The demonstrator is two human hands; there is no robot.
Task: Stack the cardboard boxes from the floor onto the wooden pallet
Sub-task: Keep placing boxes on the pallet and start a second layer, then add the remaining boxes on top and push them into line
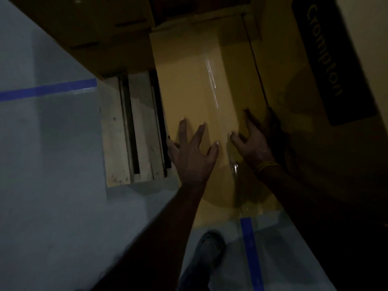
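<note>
Cardboard boxes are already on the pallet in some number, so stacking is judged well under way, though how many remain on the floor cannot be told from this view. Nearest the camera, a shoe [210, 246] stands on the grey floor [52, 206] beside a strip of blue tape [251, 248]. Just beyond it, the long taped box [195, 80] lies lengthwise on the wooden pallet [117, 131], its near end overhanging the pallet edge toward the person. Left hand [192, 152] rests on the top face with fingers spread and fairly straight, gripping nothing. Right hand [255, 141], a yellow band [266, 165] at the wrist, lies on the same face near its right edge, fingers splayed and slightly bent; it is blurred, and whether any fingertip hooks over the edge cannot be told. Judgement: the box is being pushed or squared into its place rather than carried, and is not yet fully seated. To the right, touching or just beside it, stands a darker box printed "Crompton" [327, 59]. Farther back on the left, another carton [88, 32] sits on the pallet. Bare slats show at the pallet's left, near side, suggesting room for more.
</note>
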